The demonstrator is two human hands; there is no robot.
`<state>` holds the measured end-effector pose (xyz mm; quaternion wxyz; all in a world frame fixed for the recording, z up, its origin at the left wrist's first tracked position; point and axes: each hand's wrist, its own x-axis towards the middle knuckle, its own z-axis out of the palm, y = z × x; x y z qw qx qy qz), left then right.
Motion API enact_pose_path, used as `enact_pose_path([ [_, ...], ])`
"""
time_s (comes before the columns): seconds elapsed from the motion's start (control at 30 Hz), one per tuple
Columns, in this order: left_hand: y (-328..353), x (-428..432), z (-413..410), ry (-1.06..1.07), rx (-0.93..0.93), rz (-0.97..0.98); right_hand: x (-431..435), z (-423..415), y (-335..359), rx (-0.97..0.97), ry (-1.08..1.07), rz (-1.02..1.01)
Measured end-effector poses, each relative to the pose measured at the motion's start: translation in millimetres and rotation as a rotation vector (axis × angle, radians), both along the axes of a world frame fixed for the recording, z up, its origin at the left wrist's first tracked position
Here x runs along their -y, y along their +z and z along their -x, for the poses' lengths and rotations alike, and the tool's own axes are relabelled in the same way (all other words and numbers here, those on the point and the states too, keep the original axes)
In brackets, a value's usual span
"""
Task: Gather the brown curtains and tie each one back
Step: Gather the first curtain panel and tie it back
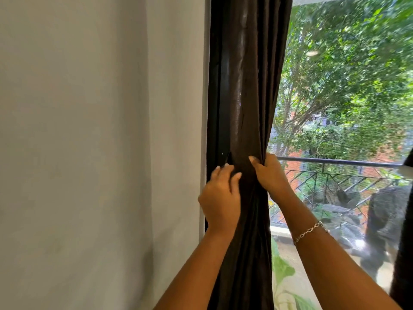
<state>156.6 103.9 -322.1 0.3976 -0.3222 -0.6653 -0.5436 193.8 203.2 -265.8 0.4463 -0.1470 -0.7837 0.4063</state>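
- Wall [89,130] fills the frame's left.
- Left hand [220,198], lower centre, lies with bent fingers on the curtain [245,86]; I cannot tell if it grips.
- Curtain hangs bunched down the centre.
- Right hand [270,175] clamps the curtain's right side, thumb in front.
- Window [346,86] at right.

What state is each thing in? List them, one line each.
brown curtain: gathered into a narrow bunch at the window's left edge, no tie visible.
right hand: grips the bunch from its right side.
left hand: presses the bunch's left side, fingers nearly straight.
window: uncovered, trees showing outside.
bracelet: worn on the right wrist.
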Motion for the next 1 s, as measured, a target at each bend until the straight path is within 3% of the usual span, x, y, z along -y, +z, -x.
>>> enact_pose_path([
  [0.07,12,3,9,0.055,0.072,-0.029,-1,-1,-1,0.007,-0.016,-0.003],
  [0.2,33,-3,21,0.088,0.189,0.195,2,-4,-1,0.026,-0.001,-0.021],
  [0.37,42,-12,24,0.092,0.213,0.289,4,-9,0,0.017,0.022,-0.061],
  [0.57,47,-14,22,-0.036,0.313,0.319,-3,-10,-6,0.058,0.013,-0.103],
  [0.77,47,-4,18,-0.339,0.369,0.343,-13,-6,-21,0.179,-0.096,-0.24],
  [1.0,53,-8,10,-0.33,0.296,0.546,6,4,-37,0.219,-0.172,-0.389],
])
